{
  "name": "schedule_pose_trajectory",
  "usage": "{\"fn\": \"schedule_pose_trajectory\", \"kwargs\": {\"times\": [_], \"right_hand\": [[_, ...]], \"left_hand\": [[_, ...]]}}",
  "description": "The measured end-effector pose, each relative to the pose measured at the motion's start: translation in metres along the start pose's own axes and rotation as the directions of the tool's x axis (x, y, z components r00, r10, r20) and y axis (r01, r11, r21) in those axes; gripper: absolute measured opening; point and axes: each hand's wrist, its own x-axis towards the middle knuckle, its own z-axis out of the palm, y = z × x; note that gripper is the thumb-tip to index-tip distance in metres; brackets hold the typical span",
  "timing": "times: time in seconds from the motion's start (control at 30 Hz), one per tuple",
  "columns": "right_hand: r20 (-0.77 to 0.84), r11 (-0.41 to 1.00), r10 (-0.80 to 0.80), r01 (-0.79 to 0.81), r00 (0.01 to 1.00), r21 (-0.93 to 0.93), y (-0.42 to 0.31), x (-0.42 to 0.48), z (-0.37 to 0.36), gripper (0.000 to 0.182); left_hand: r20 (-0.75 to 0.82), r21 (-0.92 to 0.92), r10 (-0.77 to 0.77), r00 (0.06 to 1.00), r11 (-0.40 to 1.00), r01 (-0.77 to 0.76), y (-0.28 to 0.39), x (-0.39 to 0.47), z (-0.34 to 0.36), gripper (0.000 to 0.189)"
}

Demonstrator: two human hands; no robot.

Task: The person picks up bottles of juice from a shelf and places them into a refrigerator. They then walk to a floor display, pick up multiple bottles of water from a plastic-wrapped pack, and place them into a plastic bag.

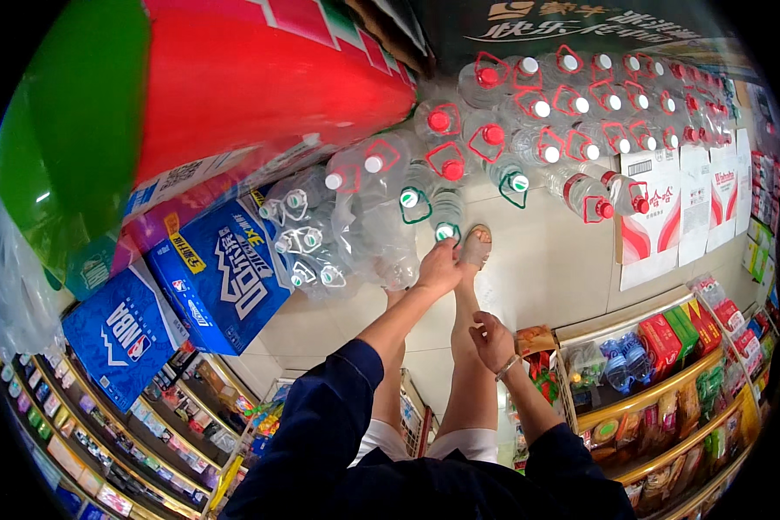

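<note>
My left hand (441, 268) is at the top of a large clear water bottle (447, 207), its fingers around the green handle by the white-and-green cap. That bottle stands on the tiled floor just ahead of my foot. Close to its left is another bottle with a green handle (411, 195); a third green-handled bottle (508, 179) stands to the right. Red-capped bottles (452, 169) are just behind them. My right hand (492, 341) hangs over my right leg with its fingers loosely curled, touching no bottle; a bracelet is on that wrist.
Rows of large water bottles (578, 104) extend to the right. Film-wrapped bottles (370, 214) and blue cartons (221, 273) are at left, below a big red and green package (266, 84). White cartons (650, 214) stand at right. Stocked shelves (643, 390) flank me.
</note>
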Motion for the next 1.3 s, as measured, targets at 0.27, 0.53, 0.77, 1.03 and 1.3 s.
{"fn": "schedule_pose_trajectory", "kwargs": {"times": [0.27, 0.53, 0.77, 1.03, 1.3], "right_hand": [[-0.017, 0.998, -0.027, 0.028, 0.999, 0.059, -0.021, 0.032, 0.036, 0.030], [-0.118, 0.988, 0.009, -0.027, 0.993, -0.153, -0.043, 0.103, 0.110, 0.079], [0.032, 0.974, 0.171, -0.164, 0.985, -0.160, -0.093, 0.154, 0.148, 0.063], [-0.078, 0.892, -0.138, 0.090, 0.987, -0.444, -0.077, 0.154, 0.183, 0.018], [0.013, 0.830, -0.128, 0.114, 0.992, -0.546, -0.085, 0.125, 0.161, 0.017]], "left_hand": [[-0.209, -0.304, 0.065, 0.976, 0.944, -0.128, 0.006, -0.030, -0.044, 0.053], [-0.694, 0.114, -0.047, 0.718, 0.978, 0.174, -0.145, -0.001, -0.118, 0.064], [-0.384, 0.010, -0.221, 0.897, 0.970, 0.243, -0.236, 0.048, -0.110, 0.036], [-0.137, -0.274, -0.285, 0.949, 0.931, 0.240, -0.162, -0.014, -0.104, 0.009], [-0.090, -0.451, -0.323, 0.942, 0.856, 0.250, -0.170, -0.041, -0.088, 0.015]]}}
